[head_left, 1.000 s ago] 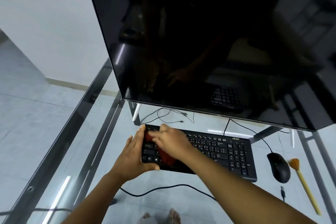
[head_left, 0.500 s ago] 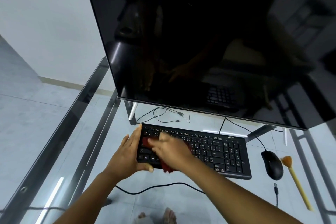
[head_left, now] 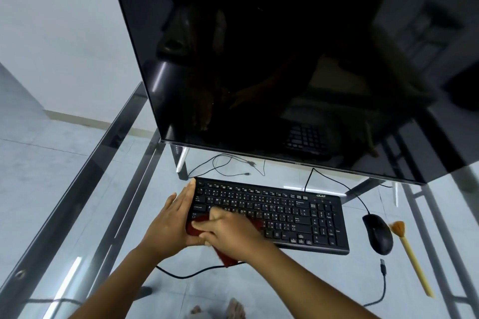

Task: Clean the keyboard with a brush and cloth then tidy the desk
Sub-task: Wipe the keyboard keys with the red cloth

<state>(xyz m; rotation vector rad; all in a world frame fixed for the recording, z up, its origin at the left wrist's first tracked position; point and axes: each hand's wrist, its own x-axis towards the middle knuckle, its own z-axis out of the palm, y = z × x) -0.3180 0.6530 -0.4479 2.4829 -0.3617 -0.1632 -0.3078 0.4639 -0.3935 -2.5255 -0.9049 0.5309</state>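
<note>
A black keyboard (head_left: 285, 215) lies on the glass desk below the monitor. My left hand (head_left: 171, 223) grips its left end, fingers along the side edge and thumb under the front corner. My right hand (head_left: 230, 233) presses a dark red cloth (head_left: 228, 259) onto the front left keys. The cloth hangs a little over the keyboard's front edge, and most of it is hidden under my hand. A brush (head_left: 410, 254) with a yellow handle and orange bristles lies on the desk at the far right, beside the mouse.
A large dark monitor (head_left: 285, 59) leans over the back of the desk. A black mouse (head_left: 378, 234) sits right of the keyboard. Loose cables (head_left: 228, 166) lie behind the keyboard, one (head_left: 186, 274) runs in front, and a USB lead (head_left: 383, 267) lies near the mouse. The desk's metal frame (head_left: 77, 186) runs along the left.
My right hand has dragged the cloth from the upper left keys down to the keyboard's front left edge. My left hand keeps its hold on the left end.
</note>
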